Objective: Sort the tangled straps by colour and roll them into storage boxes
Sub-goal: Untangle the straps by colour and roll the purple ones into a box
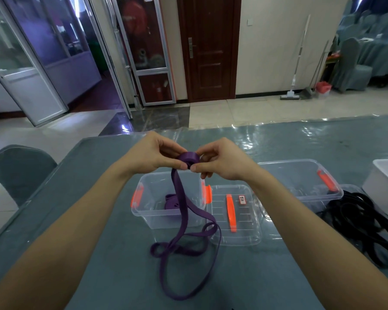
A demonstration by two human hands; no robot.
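1. Just above the clear box, the left hand and right hand meet. Both have their fingers curled, pinching a small coil of the purple strap between thumbs and fingertips.
2. The strap's tail hangs down in front of the box and lies in loose loops on the table on its near side. A rolled purple strap sits inside the box.
3. It looks light, flat and limp (perhaps a little springy), so the coil will likely unwind unless its flat sides are kept pinched.
4. A lid lies just right of the box. A second box, black straps and a white tub sit further right.
5. The table cover is grey-blue under a glossy film. Well beyond the box are a tiled floor and a dark door, and a covered chair stands to its left.
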